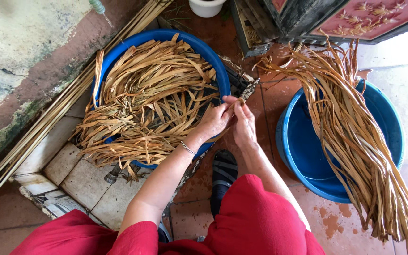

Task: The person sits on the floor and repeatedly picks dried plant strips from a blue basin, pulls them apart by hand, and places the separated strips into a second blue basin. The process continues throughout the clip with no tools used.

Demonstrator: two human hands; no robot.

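left hand (215,122): closed, fingertips pinched on a single dried leaf strip (236,105); a thin bracelet (188,148) is worn at the wrist.
right hand (244,123): closed on the same strip, thumb and fingers pressed to it just beside the left hand's fingertips.
strip position: held between both hands, at the right rim of the left basin, over the floor gap between the two basins; its far end cannot be traced into the pile.
left basin (221,71): blue, round, filled with a tangled pile of dried strips (149,99); some strips hang over its near and left rims. It is set partly on a raised tiled ledge (79,177).
right basin (308,151): blue, well apart from the hands to the right; a long sorted bundle of strips (355,137) is laid across it, with ends trailing past the rim onto the floor.
floor (270,99): reddish tiles, wet-looking stains near the right basin.
sandal (224,177): dark, seen below the hands, between the basins.
clothing (256,222): red garment is seen at the bottom edge.
long thin sticks (48,118): laid along the wall, left of the left basin.
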